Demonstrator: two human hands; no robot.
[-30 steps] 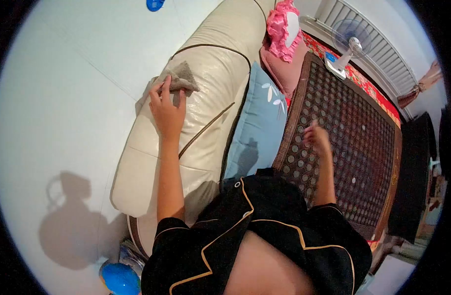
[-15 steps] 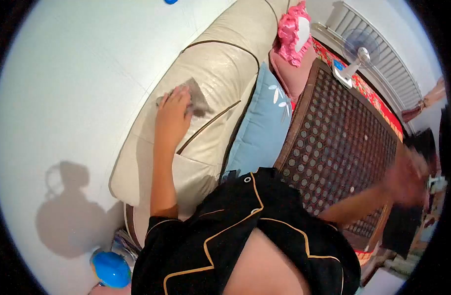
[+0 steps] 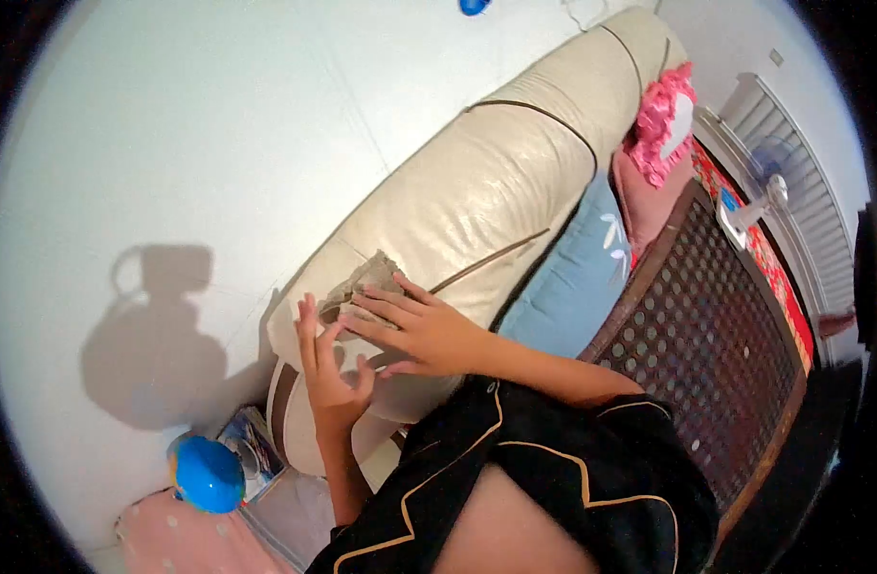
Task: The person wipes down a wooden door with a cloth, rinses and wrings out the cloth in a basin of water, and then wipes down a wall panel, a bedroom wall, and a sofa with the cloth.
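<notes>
A grey-brown cloth point(image 3: 386, 266) lies bunched on the end of the cream sofa back point(image 3: 467, 182). Over the cloth is my right hand point(image 3: 433, 330), its fingers laid across it and holding it against the upholstery. My left hand point(image 3: 335, 378) is close beside it at the sofa's near end, fingers stretched and apart, fingertips right at the cloth's lower edge. A brown piping strip point(image 3: 491, 260) runs along the sofa just beyond my right fingers.
A blue cushion point(image 3: 563, 277), a pink cushion point(image 3: 654, 196) and a ruffled pink pillow point(image 3: 663, 124) lean along the sofa. A brown studded mat point(image 3: 706, 335) covers the seat, with a small fan point(image 3: 768, 196) behind. At lower left is a blue ball-like object point(image 3: 209, 474) near pink dotted fabric point(image 3: 161, 531).
My right hand has swung from the far right over to the cloth. My left hand has come off the top of the cloth and drawn nearer me. The view has shifted.
</notes>
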